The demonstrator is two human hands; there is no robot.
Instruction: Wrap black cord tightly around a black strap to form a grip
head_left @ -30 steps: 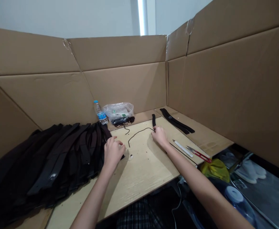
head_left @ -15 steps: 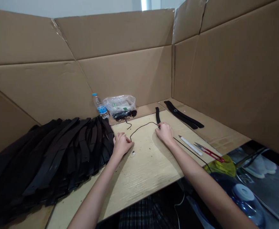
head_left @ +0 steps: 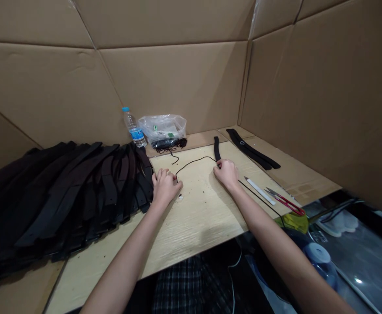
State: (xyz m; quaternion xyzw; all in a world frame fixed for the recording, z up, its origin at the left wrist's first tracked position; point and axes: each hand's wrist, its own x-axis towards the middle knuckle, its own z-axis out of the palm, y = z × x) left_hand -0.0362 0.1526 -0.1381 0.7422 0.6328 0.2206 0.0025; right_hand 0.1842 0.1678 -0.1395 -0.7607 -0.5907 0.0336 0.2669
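Note:
A thin black cord [head_left: 194, 161] arcs across the light wooden tabletop [head_left: 191, 222] between my two hands. My left hand [head_left: 165, 186] is curled with the fingers closed at the cord's left end, next to a big pile of dark leather straps [head_left: 69, 192]. My right hand [head_left: 226, 173] is closed in a pinch at the cord's right end, where a short black strap [head_left: 216, 148] lies. From under that hand the cord runs on to the right along the table.
A water bottle [head_left: 132, 127] and a clear plastic bag [head_left: 162, 127] with dark cords stand at the back. Two long black straps [head_left: 253, 149], a white pen [head_left: 260, 190] and red thread snips [head_left: 285, 202] lie to the right. Cardboard walls [head_left: 178, 83] surround the table.
The view has tilted downward. My left hand has slid right from the strap pile to the cord's left end. My right hand has stayed at the cord by the short strap.

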